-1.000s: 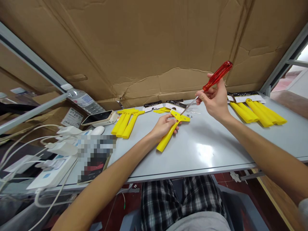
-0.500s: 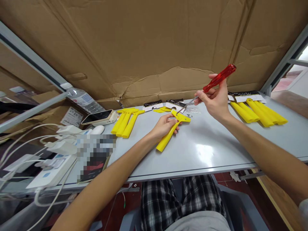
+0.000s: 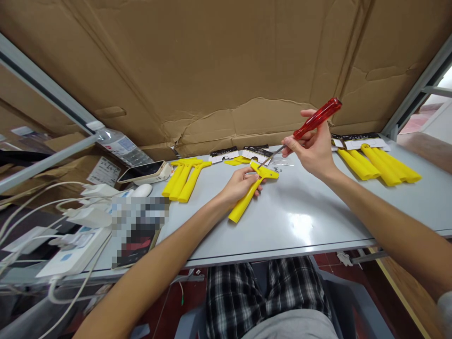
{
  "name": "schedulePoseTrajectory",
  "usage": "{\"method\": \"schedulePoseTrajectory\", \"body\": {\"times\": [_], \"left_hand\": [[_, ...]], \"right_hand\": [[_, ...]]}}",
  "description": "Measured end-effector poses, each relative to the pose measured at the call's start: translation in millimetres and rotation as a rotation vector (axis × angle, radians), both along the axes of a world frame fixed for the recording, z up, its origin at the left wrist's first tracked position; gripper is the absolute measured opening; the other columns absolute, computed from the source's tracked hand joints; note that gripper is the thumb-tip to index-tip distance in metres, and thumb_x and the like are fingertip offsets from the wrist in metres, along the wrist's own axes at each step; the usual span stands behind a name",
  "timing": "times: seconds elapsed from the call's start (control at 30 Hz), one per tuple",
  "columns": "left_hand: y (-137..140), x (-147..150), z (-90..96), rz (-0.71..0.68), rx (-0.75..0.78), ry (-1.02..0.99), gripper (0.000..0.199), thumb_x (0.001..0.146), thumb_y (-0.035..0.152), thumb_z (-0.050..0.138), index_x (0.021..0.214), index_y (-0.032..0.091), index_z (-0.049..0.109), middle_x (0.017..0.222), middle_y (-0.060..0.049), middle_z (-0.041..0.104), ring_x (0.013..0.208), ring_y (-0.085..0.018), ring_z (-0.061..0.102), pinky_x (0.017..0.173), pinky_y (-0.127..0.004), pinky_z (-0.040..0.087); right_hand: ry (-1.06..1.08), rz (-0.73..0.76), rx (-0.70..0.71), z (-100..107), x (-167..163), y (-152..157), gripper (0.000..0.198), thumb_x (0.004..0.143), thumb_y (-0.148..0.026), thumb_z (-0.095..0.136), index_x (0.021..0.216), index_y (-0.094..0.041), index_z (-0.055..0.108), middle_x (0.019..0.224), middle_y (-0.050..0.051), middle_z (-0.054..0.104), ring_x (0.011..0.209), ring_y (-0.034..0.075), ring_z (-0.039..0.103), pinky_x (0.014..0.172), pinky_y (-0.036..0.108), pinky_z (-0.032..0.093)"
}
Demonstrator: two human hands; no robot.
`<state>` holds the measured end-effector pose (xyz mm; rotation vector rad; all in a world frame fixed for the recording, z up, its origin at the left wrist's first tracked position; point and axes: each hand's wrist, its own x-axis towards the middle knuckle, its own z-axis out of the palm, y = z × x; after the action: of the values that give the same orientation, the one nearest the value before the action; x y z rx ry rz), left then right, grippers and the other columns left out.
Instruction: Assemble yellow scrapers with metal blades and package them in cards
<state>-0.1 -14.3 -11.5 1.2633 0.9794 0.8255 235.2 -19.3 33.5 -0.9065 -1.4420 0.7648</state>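
My left hand is closed around the neck of a yellow plastic scraper handle, whose wide head points away from me. In my right hand is a screwdriver with a clear red handle, held at a slant by the fingers. Its metal shaft runs down to the left, and the tip meets the left part of the scraper's head. Whether a screw sits under the tip is too small to tell. Behind the head lie small metal pieces and flat yellow plates.
Several yellow scraper handles lie to the left, more yellow handles with printed cards to the right. Black-and-white cards lie at the back against cardboard. A phone, a water bottle and a power strip with cables crowd the left.
The screwdriver's red handle and my right hand have shifted slightly left and down. The tip stays at the scraper's head, and my left hand keeps its hold.
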Motion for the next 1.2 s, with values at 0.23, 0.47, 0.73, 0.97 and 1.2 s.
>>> {"method": "schedulePoseTrajectory", "body": {"times": [0.23,0.47,0.73,0.97,1.2], "left_hand": [[0,1,0.7,-0.010,0.000,0.025,0.018,0.098,0.015,0.065,0.116,0.011,0.067,0.101,-0.012,0.078,0.063,-0.013,0.068,0.055,-0.026,0.056],[-4,3,2.9,0.058,-0.009,-0.010,0.015,0.098,0.018,0.066,0.112,0.012,0.068,0.101,-0.012,0.078,0.065,-0.013,0.068,0.055,-0.026,0.056],[3,3,1.7,0.211,-0.086,-0.084,0.013,0.099,0.015,0.062,0.110,0.014,0.068,0.103,-0.012,0.080,0.064,-0.013,0.068,0.054,-0.026,0.053],[4,3,-1.4,0.199,-0.079,-0.098,0.015,0.099,0.016,0.065,0.113,0.014,0.069,0.106,-0.014,0.081,0.065,-0.015,0.069,0.054,-0.027,0.053],[3,4,-0.7,0.177,-0.052,-0.112,0.014,0.098,0.015,0.066,0.112,0.013,0.070,0.105,-0.015,0.081,0.065,-0.014,0.069,0.053,-0.026,0.054]], "right_hand": [[-0.068,-0.008,0.016,3,-3,-6,0.118,0.080,-0.074,0.084,0.171,-0.035,0.020,0.111,0.008,0.074,0.098,0.021,0.076,0.086,0.034,0.063],[-0.172,0.005,0.073,40,-16,10,0.115,0.080,-0.057,0.089,0.171,-0.033,0.023,0.120,0.009,0.072,0.092,0.014,0.071,0.081,0.028,0.064],[-0.230,0.047,0.150,75,-43,54,0.097,0.087,-0.074,0.078,0.161,-0.029,0.034,0.117,0.005,0.069,0.102,0.011,0.072,0.079,0.017,0.059],[-0.259,0.047,0.129,91,-28,40,0.062,0.100,-0.072,0.061,0.134,-0.021,0.053,0.108,0.004,0.070,0.075,0.003,0.068,0.057,0.010,0.042],[-0.497,0.035,0.225,115,11,24,0.068,0.091,-0.050,0.084,0.146,-0.027,0.053,0.113,0.006,0.073,0.083,0.007,0.070,0.070,0.019,0.054]]}}
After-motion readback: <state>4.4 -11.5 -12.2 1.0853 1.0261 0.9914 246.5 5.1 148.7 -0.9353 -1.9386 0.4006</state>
